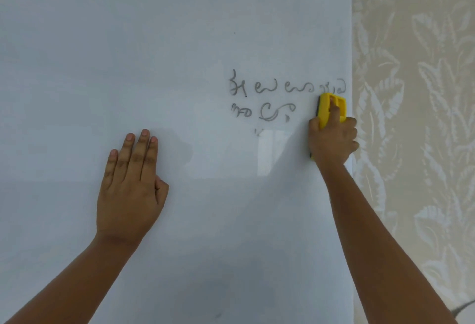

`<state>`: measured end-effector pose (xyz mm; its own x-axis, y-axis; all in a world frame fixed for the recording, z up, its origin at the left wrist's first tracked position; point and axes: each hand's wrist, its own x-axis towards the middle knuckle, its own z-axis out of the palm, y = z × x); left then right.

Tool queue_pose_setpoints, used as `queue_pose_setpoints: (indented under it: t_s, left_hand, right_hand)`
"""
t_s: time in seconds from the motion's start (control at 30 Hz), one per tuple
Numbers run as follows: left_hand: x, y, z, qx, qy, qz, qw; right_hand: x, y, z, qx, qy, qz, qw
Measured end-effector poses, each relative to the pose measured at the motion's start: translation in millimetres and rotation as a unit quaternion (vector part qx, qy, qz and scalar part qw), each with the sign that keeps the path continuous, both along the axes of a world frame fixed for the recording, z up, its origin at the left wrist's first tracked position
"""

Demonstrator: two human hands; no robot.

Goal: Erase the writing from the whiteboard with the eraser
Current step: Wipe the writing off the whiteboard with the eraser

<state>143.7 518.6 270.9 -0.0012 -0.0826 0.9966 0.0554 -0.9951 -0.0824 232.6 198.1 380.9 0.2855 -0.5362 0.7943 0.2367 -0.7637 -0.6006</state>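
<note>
A white whiteboard (128, 41) fills most of the head view. Two lines of smudged grey writing (282, 88) sit on its right part, the lower line shorter. My right hand (332, 141) grips a yellow eraser (324, 109) and presses it against the board near the right edge, just under the end of the upper line. My index finger lies along the eraser's back. My left hand (131, 182) rests flat on the board, lower left of the writing, fingers together and pointing up, holding nothing.
The board's right edge (351, 41) meets a beige wall with a pale leaf pattern (411, 92). A bright window reflection (273, 149) shows on the board below the writing. A few small stray marks (257, 132) lie under the lower line.
</note>
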Motion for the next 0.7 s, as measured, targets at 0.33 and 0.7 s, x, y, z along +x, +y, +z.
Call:
queue_pose_setpoints:
  t_s: [0.33,0.7]
  left_hand:
    - [-2,-1,1,-0.011,0.013,0.001,1.0]
    - [-2,-1,2,-0.011,0.02,0.004,1.0]
  right_hand:
    - [7,-24,33,0.003,0.014,0.009,1.0]
    - [10,-21,56,-0.03,0.0,-0.002,1.0]
